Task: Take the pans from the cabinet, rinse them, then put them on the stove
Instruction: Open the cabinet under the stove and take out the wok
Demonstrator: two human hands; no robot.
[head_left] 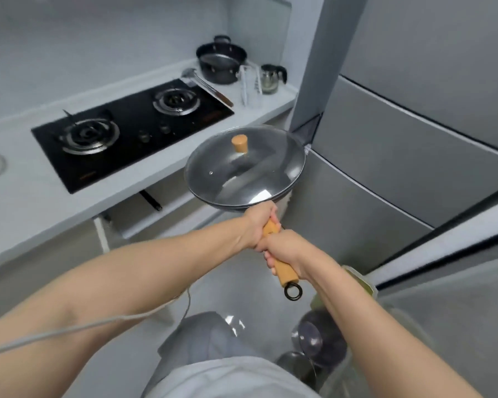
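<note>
I hold a dark wok (pixel 243 179) with a glass lid and a wooden knob out in front of me, level, to the right of the counter. My left hand (pixel 259 222) grips the wooden handle close to the bowl. My right hand (pixel 285 251) grips the same handle further back, above its black hanging ring. The black two-burner gas stove (pixel 133 130) lies on the white counter to the left, both burners bare. A dark pot (pixel 220 61) with two handles stands on the counter behind the stove.
A ladle (pixel 204 84) lies at the stove's right edge. A clear jug (pixel 252 84) and a small kettle (pixel 272 77) stand by the pot. A grey fridge (pixel 400 145) fills the right. An open drawer (pixel 161 208) juts out below the counter. More cookware (pixel 316 349) sits low right.
</note>
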